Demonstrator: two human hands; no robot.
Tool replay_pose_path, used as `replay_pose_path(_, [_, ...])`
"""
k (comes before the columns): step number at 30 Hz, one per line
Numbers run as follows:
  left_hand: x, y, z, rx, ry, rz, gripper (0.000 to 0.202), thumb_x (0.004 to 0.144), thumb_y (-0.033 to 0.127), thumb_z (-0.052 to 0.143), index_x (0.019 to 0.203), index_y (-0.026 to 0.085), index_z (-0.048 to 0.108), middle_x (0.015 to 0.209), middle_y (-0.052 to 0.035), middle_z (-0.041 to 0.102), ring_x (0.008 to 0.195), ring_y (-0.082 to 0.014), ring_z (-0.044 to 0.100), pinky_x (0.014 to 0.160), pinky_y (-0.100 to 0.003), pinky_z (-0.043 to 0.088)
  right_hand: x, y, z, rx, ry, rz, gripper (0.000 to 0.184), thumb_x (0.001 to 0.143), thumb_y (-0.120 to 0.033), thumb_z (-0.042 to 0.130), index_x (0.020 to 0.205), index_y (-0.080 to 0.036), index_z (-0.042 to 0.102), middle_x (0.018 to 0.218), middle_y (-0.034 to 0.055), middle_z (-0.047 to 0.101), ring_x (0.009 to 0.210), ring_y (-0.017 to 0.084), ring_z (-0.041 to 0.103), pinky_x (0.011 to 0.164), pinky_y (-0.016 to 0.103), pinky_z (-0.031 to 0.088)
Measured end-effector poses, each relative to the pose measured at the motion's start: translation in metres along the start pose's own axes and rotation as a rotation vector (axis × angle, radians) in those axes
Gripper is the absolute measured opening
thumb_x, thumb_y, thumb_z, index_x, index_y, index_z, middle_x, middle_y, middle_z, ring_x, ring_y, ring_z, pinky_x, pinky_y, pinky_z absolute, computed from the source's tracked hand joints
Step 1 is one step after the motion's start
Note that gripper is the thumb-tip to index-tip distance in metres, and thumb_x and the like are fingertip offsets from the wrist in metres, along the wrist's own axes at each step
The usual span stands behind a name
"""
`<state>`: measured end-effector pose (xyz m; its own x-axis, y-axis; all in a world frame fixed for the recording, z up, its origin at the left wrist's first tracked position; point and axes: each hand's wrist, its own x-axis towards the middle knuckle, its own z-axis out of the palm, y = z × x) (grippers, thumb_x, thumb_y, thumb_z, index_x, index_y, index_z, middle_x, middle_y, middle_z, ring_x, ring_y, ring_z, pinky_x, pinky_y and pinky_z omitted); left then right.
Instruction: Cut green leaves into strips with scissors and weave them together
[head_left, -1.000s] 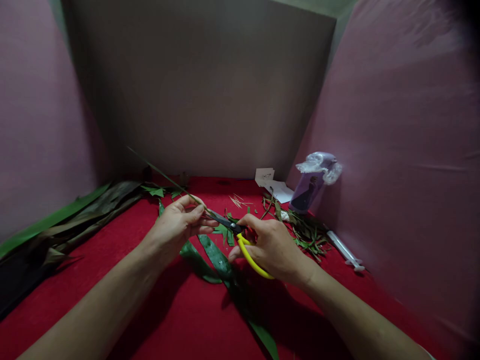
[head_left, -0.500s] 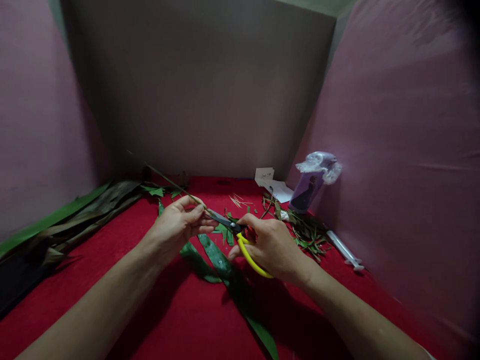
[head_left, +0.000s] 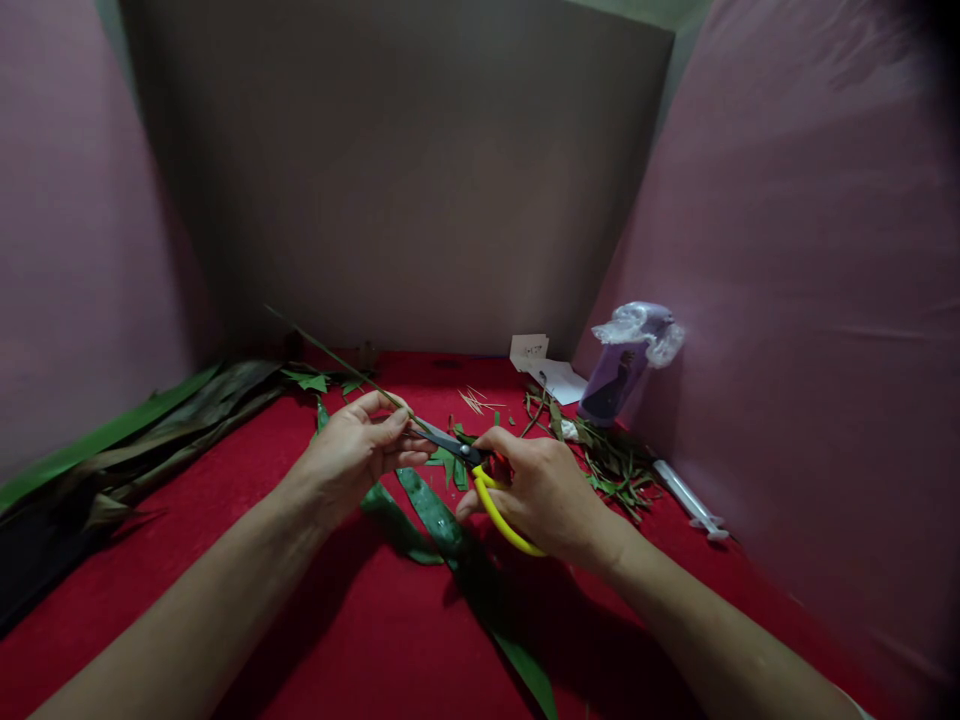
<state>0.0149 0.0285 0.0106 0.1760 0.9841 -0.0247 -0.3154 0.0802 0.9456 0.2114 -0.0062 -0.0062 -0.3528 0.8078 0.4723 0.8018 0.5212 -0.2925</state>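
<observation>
My left hand (head_left: 367,437) pinches a long thin green strip (head_left: 330,352), which looks like a leaf rib or stem and slants up to the left. In my right hand (head_left: 540,490) is a pair of scissors (head_left: 510,520) with yellow handles and dark blades. The blades reach to my left fingertips and lie along the lower end of the strip; whether they are fully closed I cannot tell. Beneath both hands, a long dark green leaf strip (head_left: 435,515) lies on the red cloth (head_left: 360,640), a second piece (head_left: 397,535) beside it.
Long leaves (head_left: 172,420) lie along the left wall. At the right are a pile of leaf trimmings (head_left: 619,465), a plastic syringe (head_left: 686,500) and a purple container (head_left: 615,380) topped with clear plastic. Farther back lie toothpicks (head_left: 476,401) and white paper (head_left: 559,380).
The thin strip's far tip has shifted slightly right and down. Both hands and the scissors hold nearly the same place.
</observation>
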Motion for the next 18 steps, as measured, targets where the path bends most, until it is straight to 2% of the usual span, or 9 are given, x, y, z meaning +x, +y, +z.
replay_pose_path(18, [0.0032,-0.0016,-0.0003,-0.058,0.002,-0.040,0.016,0.080,0.001,0.047,0.073,0.015,0.048,0.061,-0.0054,0.065,0.054,-0.0161,0.067,0.053,-0.025,0.056,-0.0004,-0.0002,0.0034,0.012,0.030,0.008,0.038,0.072,-0.051,0.059,0.089,-0.018,0.061,0.055,-0.0009,0.058,0.047,0.011,0.049,0.048,0.022,0.029])
